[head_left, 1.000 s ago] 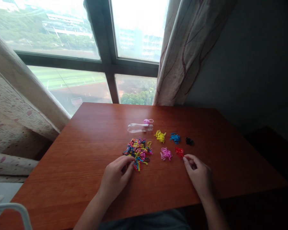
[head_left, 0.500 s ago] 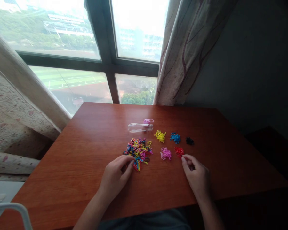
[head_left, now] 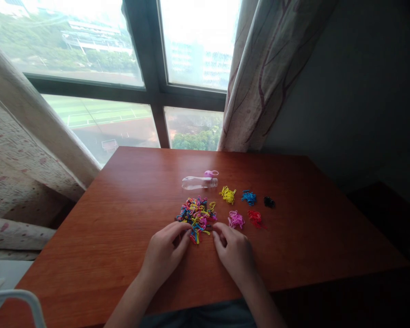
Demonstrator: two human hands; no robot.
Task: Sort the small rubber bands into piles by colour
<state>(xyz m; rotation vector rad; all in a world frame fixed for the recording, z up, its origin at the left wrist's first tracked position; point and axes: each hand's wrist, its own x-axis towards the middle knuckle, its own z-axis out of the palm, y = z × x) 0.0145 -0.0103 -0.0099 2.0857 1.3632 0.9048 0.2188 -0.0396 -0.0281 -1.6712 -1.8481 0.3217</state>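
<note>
A pile of mixed-colour elastic bands point(head_left: 197, 213) lies on the wooden table. At its lower left edge is my left hand point(head_left: 166, 246), thumb and forefinger closed together against the bands; what they grip is too small to name. My right hand point(head_left: 235, 250) is at the pile's lower right edge with its fingertips in a pinch beside a dark band, and I cannot make out what is between them. Sorted by colour, small heaps sit to the right: yellow bands point(head_left: 228, 195), blue bands point(head_left: 249, 197), black bands point(head_left: 269, 202), pink bands point(head_left: 236, 219) and red bands point(head_left: 254, 218).
Behind the pile a clear plastic bottle point(head_left: 198, 183) lies on its side, with a pink cap with a loop point(head_left: 211, 173) next to it. The wooden table point(head_left: 130, 196) reaches to a window flanked by curtains point(head_left: 256, 82). A white curved tube point(head_left: 23, 296) stands at the lower left.
My right hand has moved left from the red heap to the mixed pile. A red band now lies at the red heap's lower right. My left hand has stayed in place.
</note>
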